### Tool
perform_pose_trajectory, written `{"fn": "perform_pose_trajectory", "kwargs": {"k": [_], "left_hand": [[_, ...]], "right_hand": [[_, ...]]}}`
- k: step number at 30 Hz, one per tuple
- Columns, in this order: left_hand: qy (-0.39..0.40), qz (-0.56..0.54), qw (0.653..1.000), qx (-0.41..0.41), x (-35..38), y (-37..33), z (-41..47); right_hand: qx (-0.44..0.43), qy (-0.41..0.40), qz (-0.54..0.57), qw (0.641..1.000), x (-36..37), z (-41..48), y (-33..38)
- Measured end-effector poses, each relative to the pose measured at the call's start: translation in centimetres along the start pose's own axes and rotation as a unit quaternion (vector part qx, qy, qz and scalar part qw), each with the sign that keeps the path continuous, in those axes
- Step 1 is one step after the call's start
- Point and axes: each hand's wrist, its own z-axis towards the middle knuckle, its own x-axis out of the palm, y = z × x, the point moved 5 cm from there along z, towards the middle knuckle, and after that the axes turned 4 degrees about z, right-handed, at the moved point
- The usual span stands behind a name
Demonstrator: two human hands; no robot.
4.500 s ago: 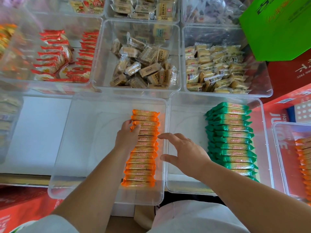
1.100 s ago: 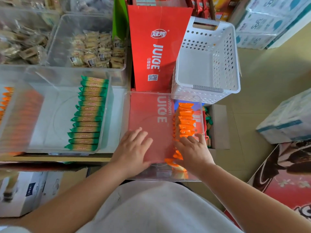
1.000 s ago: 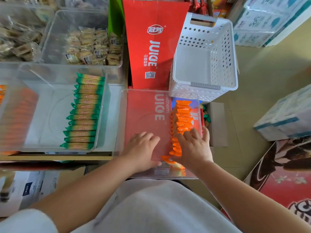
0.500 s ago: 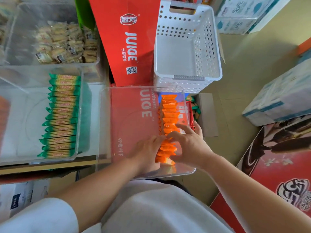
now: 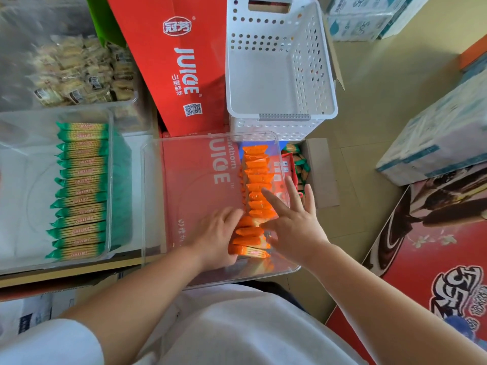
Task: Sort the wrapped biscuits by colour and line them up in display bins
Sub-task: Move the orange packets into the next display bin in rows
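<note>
A row of green-wrapped biscuits [image 5: 79, 191] lies lined up along the right wall of a clear plastic display bin [image 5: 112, 154] at the left. In the second clear plastic bin [image 5: 147, 206], the step in hand looks like squaring a row of orange-wrapped biscuits [image 5: 257, 177] that runs along its right wall. The left hand [image 5: 218, 238] presses relaxed fingers against the row's left ends. The right hand [image 5: 295, 227], fingers spread straight, bears on its right side. Neither grips a packet. The packets nearest the near edge sit skewed, so the next move probably calls for a gentle inward squeeze.

Biscuit row [image 5: 255, 180] lies right in the bin [image 5: 148, 206], basket [image 5: 279, 75] behind it.
</note>
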Motion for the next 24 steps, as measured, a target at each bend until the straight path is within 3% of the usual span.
{"fn": "perform_pose_trajectory", "kwargs": {"k": [4, 8, 19, 24], "left_hand": [[-0.029, 0.056, 0.997, 0.033, 0.8, -1.4, 0.6], [-0.037, 0.060, 0.997, 0.045, 1.0, -2.7, 1.5], [0.045, -0.050, 0.998, -0.013, 0.9, -0.3, 0.8], [0.025, -0.109, 0.992, -0.062, -2.6, 0.8, -1.0]], "right_hand": [[0.000, -0.012, 0.003, 1.000, -0.1, 0.2, 0.5], [0.056, -0.042, 0.060, 0.996, 0.4, 0.3, 0.7], [0.034, -0.136, 0.286, 0.948, 1.1, 0.6, -0.2], [0.037, -0.157, 0.323, 0.932, 0.9, 0.4, -0.4]]}}
